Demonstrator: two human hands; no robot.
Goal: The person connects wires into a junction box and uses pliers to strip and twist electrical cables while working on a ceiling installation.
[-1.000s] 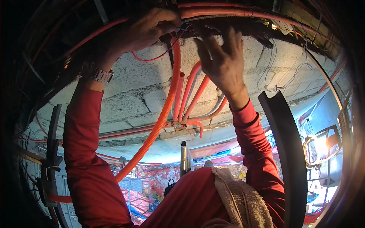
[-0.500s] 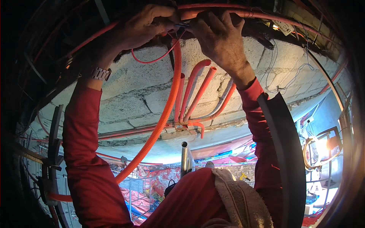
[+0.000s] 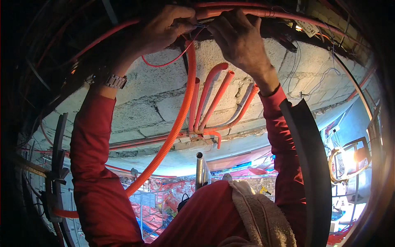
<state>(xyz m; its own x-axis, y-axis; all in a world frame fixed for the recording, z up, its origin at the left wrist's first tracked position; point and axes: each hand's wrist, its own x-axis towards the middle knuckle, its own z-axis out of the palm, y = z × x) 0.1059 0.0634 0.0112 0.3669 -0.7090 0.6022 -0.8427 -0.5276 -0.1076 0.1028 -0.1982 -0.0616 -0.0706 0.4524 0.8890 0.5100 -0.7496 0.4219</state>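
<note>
Both arms are raised overhead in red sleeves. My left hand (image 3: pixel 162 33) is closed in a pinch on a thin dark wire (image 3: pixel 200 26). My right hand (image 3: pixel 242 47) meets it from the other side, its fingers curled and closed at the same wire; the fingertips are partly hidden. A thin red wire (image 3: pixel 164 65) hangs in a loop below the left hand. Just beneath the hands, the end of an orange corrugated conduit (image 3: pixel 181 111) rises and curves down to the lower left. A smooth orange pipe (image 3: pixel 230 14) runs along behind the fingers.
Several orange pipe stubs (image 3: pixel 222 92) stick out by the block wall (image 3: pixel 140 82). A dark metal channel (image 3: pixel 308 164) stands close to my right arm. Below are a metal tube (image 3: pixel 200 171), a towel (image 3: pixel 263 214) over my red-clad leg, and a bright lamp (image 3: pixel 354 157) at right.
My left wrist and forearm have shifted slightly right, and the wrist has turned a little. The right hand has tilted slightly and moved down a touch. Both stay at the wire.
</note>
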